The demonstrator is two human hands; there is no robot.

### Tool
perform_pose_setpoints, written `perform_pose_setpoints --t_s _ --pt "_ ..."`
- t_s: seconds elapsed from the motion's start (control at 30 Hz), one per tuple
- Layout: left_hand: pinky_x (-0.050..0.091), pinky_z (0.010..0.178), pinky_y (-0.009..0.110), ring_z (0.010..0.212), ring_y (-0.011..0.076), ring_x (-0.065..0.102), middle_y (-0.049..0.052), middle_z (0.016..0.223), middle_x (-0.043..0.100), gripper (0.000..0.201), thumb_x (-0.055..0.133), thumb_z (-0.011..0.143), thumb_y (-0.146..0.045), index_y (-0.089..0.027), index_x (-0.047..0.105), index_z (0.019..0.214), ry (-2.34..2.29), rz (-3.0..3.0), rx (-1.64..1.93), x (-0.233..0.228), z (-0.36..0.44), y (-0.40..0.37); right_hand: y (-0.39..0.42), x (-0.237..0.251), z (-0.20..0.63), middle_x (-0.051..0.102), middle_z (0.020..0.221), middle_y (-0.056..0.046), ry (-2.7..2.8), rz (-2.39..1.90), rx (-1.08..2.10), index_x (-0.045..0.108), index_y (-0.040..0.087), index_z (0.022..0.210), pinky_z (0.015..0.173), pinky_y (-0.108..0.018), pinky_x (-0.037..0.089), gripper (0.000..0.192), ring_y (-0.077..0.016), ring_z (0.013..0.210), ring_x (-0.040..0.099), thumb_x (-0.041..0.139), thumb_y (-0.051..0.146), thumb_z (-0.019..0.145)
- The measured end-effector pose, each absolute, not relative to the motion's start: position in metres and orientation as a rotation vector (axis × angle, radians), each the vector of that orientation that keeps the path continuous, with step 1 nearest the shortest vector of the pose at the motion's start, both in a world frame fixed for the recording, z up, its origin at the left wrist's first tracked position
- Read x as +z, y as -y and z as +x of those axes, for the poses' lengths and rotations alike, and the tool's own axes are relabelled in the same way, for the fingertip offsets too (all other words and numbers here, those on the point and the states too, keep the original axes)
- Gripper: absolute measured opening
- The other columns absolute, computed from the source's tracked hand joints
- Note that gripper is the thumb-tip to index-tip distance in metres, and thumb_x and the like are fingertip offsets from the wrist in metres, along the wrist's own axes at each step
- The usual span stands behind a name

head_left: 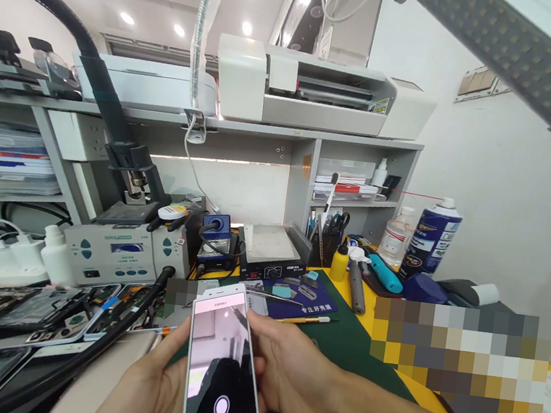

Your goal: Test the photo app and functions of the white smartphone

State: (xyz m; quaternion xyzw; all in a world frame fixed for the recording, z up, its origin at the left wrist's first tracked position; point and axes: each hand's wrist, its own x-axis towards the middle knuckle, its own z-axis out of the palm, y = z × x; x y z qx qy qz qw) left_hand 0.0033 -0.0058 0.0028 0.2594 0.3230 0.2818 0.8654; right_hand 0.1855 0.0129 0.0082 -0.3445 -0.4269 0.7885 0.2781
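A white smartphone (220, 367) is held upright in front of me, its lit screen showing a pale room view, a dark shape and a round white button. My left hand (154, 379) cradles its left edge, fingers partly hidden behind it. Along the right edge, my right hand (290, 369) grips the phone with the fingers curled behind. Just beyond it, on a dark green mat (353, 350), lie tweezers (279, 297) and a thin brush (304, 319).
Disassembled phones (26, 310) and a black hose (124, 329) fill the left side. A grey rework station (123, 255) and a hot plate (270, 246) stand behind. To the right are a yellow bottle (339, 264), a spray can (431, 239) and a clear bottle (395, 240).
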Motion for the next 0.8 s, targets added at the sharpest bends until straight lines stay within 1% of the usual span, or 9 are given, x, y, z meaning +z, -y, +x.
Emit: perform_pose_setpoints --t_s 0.07,0.1,0.23,0.4,0.5,0.57,0.63,0.7,0.8 --pt "0.054 0.091 0.056 0.107 0.0401 0.071 0.022 0.106 0.077 0.056 0.049 0.096 -0.052 -0.009 0.067 0.128 -0.667 0.538 0.593 0.006 0.004 0.007 -0.012 0.01 0.186 0.024 0.068 0.006 1.153 -0.925 2.115 0.06 0.019 0.092 0.061 -0.025 0.036 0.048 -0.011 0.058 0.028 0.034 0.059 0.1" --pt "0.054 0.091 0.056 0.106 0.0402 0.071 0.022 0.107 0.076 0.058 0.049 0.096 -0.053 -0.008 0.068 0.126 -0.657 0.539 0.594 0.007 0.003 0.007 -0.012 0.011 0.186 0.024 0.069 0.006 1.155 -0.923 2.115 0.06 0.019 0.092 0.061 -0.025 0.035 0.048 -0.011 0.058 0.028 0.033 0.058 0.101" --pt "0.055 0.089 0.054 0.092 0.0366 0.075 0.024 0.108 0.076 0.062 0.049 0.095 -0.057 -0.006 0.07 0.122 -0.617 0.517 0.571 0.008 0.002 0.008 -0.012 0.011 0.187 0.023 0.07 0.006 1.126 -0.884 2.15 0.057 0.019 0.089 0.061 -0.024 0.031 0.047 -0.0106 0.059 0.026 0.033 0.058 0.101" --pt "0.055 0.09 0.052 0.08 0.0308 0.075 0.018 0.096 0.078 0.055 0.051 0.095 -0.056 -0.009 0.073 0.113 -0.598 0.424 0.581 0.008 0.002 0.01 -0.014 0.009 0.19 0.024 0.069 0.006 1.06 -0.803 2.231 0.053 0.02 0.085 0.061 -0.024 0.026 0.043 -0.0104 0.059 0.026 0.044 0.059 0.097" --pt "0.057 0.078 0.045 0.076 0.0325 0.076 0.017 0.095 0.078 0.063 0.049 0.093 -0.063 -0.01 0.071 0.118 -0.6 0.483 0.571 0.009 0.004 0.011 -0.015 0.009 0.19 0.026 0.067 0.006 1.042 -0.789 2.244 0.054 0.019 0.085 0.063 -0.024 0.027 0.042 -0.0103 0.059 0.025 0.045 0.059 0.097" --pt "0.055 0.07 0.039 0.075 0.0335 0.076 0.017 0.093 0.077 0.063 0.049 0.093 -0.063 -0.01 0.07 0.12 -0.601 0.536 0.569 0.01 0.006 0.011 -0.015 0.01 0.19 0.027 0.066 0.007 1.03 -0.806 2.247 0.054 0.02 0.085 0.063 -0.024 0.027 0.041 -0.0106 0.058 0.024 0.045 0.058 0.097" --pt "0.056 0.071 0.041 0.073 0.0319 0.074 0.016 0.092 0.077 0.055 0.05 0.095 -0.056 -0.01 0.07 0.119 -0.613 0.552 0.603 0.01 0.008 0.012 -0.016 0.01 0.19 0.028 0.065 0.007 1.013 -0.818 2.253 0.053 0.02 0.085 0.062 -0.024 0.028 0.04 -0.0108 0.058 0.024 0.045 0.057 0.098" --pt "0.057 0.074 0.046 0.072 0.0301 0.072 0.015 0.093 0.076 0.049 0.051 0.095 -0.049 -0.01 0.07 0.118 -0.642 0.547 0.638 0.011 0.01 0.012 -0.017 0.01 0.191 0.028 0.065 0.007 1.006 -0.809 2.26 0.052 0.02 0.084 0.062 -0.024 0.029 0.039 -0.0109 0.058 0.023 0.045 0.055 0.098" --pt "0.057 0.074 0.048 0.07 0.0297 0.071 0.018 0.097 0.076 0.048 0.054 0.094 -0.047 -0.008 0.07 0.118 -0.681 0.563 0.635 0.011 0.012 0.014 -0.017 0.01 0.191 0.032 0.065 0.006 1.004 -0.772 2.263 0.053 0.02 0.084 0.06 -0.024 0.03 0.037 -0.0106 0.057 0.024 0.049 0.054 0.095"
